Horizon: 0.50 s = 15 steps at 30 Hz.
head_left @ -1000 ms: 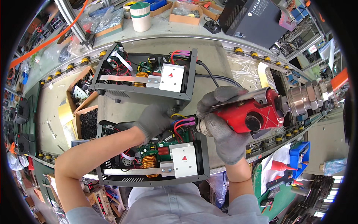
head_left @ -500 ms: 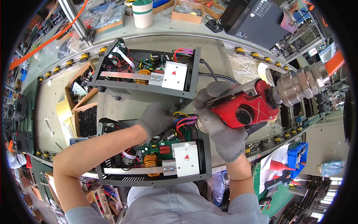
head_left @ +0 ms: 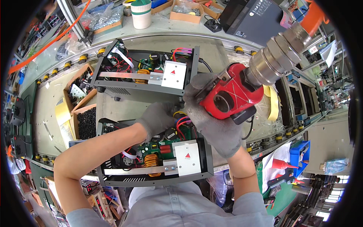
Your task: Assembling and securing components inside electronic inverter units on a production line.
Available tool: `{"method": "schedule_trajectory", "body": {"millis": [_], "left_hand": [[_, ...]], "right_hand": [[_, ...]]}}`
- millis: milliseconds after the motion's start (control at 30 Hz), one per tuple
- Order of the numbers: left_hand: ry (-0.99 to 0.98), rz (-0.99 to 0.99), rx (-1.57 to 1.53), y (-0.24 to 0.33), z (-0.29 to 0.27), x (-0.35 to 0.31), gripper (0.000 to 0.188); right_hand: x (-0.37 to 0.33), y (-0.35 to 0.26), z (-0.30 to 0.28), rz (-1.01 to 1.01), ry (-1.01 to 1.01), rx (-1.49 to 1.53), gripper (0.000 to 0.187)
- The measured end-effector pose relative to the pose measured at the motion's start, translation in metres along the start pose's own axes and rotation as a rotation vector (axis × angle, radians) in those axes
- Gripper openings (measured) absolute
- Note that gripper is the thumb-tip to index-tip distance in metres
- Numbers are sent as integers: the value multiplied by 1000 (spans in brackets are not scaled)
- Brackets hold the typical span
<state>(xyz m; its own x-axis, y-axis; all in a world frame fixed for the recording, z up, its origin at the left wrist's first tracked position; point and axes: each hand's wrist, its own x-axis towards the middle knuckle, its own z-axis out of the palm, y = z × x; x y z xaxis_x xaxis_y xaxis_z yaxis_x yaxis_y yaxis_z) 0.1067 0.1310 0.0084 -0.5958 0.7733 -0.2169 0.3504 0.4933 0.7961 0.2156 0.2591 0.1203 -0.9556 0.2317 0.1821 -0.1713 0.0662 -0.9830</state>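
Observation:
My right hand [head_left: 215, 125], in a grey glove, is closed around a red pneumatic tool [head_left: 232, 90] with a silver coupling [head_left: 278, 55] and an orange air hose [head_left: 314, 17]. My left hand [head_left: 158, 118], also gloved, has its fingers bent together at the right rear of the near open-topped metal chassis [head_left: 151, 182]. Beside those fingertips run yellow, red and blue wires [head_left: 183, 122]; what they pinch is hidden. Inside the near chassis are a green circuit board, a copper coil [head_left: 152, 165] and a white plate [head_left: 188, 159]. The tool's working end is out of sight behind my right hand.
A similar chassis [head_left: 140, 89] stands just beyond my hands, its cable trailing right. Boxes of small black parts [head_left: 87, 123] sit on the left. Roller rails [head_left: 278, 137] border the work surface. A white cup [head_left: 141, 17] and a black case [head_left: 249, 22] stand at the back.
My right hand and the red tool have shifted left, and the coupling and hose now tilt further upward. My left hand stays in nearly the same place by the wires.

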Motion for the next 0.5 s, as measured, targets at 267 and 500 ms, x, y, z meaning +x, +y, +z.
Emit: {"method": "schedule_trajectory", "body": {"millis": [267, 500], "left_hand": [[-42, 82, 273, 15, -17, -9, 24], [-88, 116, 351, 21, -24, -14, 17]], "right_hand": [[-4, 8, 3, -97, -84, -657, 36], [-11, 8, 6, -210, -56, -389, 34]]}}
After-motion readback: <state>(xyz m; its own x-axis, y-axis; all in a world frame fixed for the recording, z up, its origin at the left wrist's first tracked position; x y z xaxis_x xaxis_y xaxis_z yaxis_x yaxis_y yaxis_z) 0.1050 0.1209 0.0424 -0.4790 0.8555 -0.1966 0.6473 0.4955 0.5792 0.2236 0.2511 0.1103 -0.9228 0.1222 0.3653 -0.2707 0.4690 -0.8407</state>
